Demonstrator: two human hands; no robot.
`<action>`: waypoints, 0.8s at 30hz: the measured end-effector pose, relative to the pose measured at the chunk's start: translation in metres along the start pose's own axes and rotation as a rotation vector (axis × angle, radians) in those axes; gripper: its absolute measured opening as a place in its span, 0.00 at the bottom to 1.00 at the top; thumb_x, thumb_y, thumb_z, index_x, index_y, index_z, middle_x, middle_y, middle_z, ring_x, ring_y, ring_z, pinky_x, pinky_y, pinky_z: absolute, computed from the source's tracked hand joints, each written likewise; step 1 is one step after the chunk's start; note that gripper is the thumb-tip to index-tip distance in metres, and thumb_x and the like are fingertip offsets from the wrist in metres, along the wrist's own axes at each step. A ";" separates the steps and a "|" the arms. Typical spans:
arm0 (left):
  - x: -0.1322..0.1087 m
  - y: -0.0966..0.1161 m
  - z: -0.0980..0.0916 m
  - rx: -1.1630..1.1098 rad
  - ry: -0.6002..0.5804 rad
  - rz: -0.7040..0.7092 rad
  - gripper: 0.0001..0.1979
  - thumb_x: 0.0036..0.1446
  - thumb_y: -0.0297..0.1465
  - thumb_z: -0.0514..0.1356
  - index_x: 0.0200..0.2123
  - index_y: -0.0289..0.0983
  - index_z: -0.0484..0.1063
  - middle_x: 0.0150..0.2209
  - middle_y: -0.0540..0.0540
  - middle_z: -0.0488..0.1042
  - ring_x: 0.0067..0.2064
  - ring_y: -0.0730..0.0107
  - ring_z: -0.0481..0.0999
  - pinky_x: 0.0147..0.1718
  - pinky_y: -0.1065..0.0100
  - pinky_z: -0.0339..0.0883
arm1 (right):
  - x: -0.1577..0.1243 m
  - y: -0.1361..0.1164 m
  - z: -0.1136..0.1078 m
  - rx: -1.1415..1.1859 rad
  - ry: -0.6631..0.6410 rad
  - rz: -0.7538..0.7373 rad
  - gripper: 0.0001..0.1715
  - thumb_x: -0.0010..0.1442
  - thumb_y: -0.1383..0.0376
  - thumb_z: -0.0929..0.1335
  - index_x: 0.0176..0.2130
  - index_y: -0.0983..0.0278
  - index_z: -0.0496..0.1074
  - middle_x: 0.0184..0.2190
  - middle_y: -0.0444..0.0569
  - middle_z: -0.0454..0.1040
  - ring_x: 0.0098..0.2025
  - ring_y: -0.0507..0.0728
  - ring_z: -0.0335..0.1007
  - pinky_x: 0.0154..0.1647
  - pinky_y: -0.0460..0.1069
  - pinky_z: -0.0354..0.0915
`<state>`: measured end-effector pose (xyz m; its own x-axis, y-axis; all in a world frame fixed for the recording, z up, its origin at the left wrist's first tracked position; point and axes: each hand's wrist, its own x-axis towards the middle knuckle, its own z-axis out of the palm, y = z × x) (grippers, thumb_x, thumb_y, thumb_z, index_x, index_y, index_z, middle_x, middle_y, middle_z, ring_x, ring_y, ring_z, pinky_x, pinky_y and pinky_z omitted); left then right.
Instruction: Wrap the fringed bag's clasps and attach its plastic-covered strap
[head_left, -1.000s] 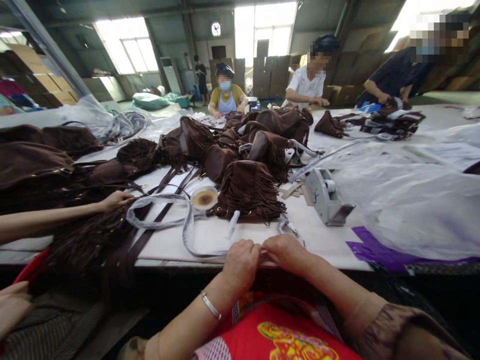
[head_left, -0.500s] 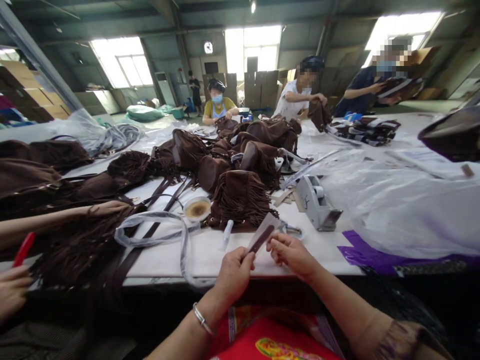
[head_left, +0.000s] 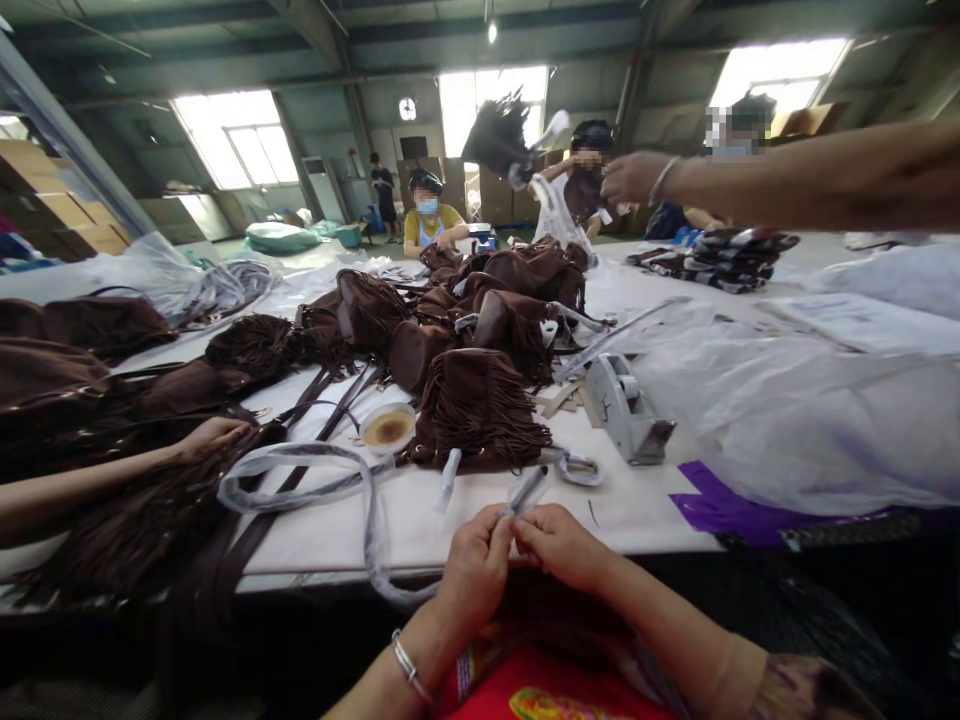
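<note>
My left hand [head_left: 476,560] and my right hand [head_left: 564,545] meet at the near table edge, both pinching a short dark strap [head_left: 529,487] wrapped in clear plastic film. The strap's upper end sticks out above my fingers; its lower part is hidden by them. Just beyond lies a dark brown fringed bag [head_left: 476,405]. Between the bag and my hands are a small plastic-wrapped piece [head_left: 448,475] and a wrapped loop [head_left: 581,468]. To the left, a long plastic-wrapped strap [head_left: 369,530] curls over the table.
A grey tape dispenser [head_left: 637,425] stands right of the bag, a dish of brown stuff [head_left: 388,428] left. Clear plastic sheeting [head_left: 810,420] and purple plastic [head_left: 705,500] cover the right side. Co-workers' arms reach in at left [head_left: 142,465] and upper right [head_left: 787,180]. Brown bags [head_left: 367,310] are heaped beyond.
My right hand has come in against my left, and the film now sits tighter around the strap. A co-worker's arm has entered at upper right, and a fringed bag hangs in the air.
</note>
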<state>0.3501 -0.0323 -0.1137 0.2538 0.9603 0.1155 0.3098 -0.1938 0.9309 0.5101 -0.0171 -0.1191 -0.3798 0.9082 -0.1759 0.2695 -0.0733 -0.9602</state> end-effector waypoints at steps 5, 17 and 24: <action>0.000 -0.011 0.000 0.391 0.129 0.167 0.13 0.69 0.32 0.48 0.38 0.38 0.71 0.31 0.47 0.75 0.33 0.68 0.74 0.35 0.68 0.66 | -0.001 0.006 -0.012 -0.004 0.283 0.127 0.28 0.59 0.43 0.62 0.26 0.64 0.68 0.15 0.41 0.61 0.17 0.50 0.53 0.19 0.46 0.51; -0.013 -0.034 -0.005 1.053 -0.137 0.447 0.03 0.60 0.25 0.57 0.33 0.38 0.67 0.28 0.48 0.73 0.28 0.62 0.72 0.26 0.65 0.63 | 0.011 0.032 -0.038 -0.484 0.492 0.080 0.18 0.56 0.60 0.62 0.18 0.61 0.56 0.16 0.42 0.59 0.23 0.52 0.57 0.26 0.48 0.48; -0.019 -0.039 -0.061 1.198 -0.079 0.301 0.06 0.64 0.28 0.56 0.34 0.38 0.70 0.30 0.46 0.72 0.33 0.60 0.72 0.32 0.61 0.66 | 0.016 0.033 -0.042 -0.683 0.438 0.198 0.17 0.60 0.65 0.62 0.20 0.63 0.63 0.20 0.46 0.68 0.26 0.53 0.62 0.29 0.47 0.51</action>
<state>0.2772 -0.0308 -0.1311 0.5018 0.8392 0.2096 0.8618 -0.5059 -0.0375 0.5498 0.0124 -0.1449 0.0710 0.9932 -0.0918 0.8258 -0.1101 -0.5531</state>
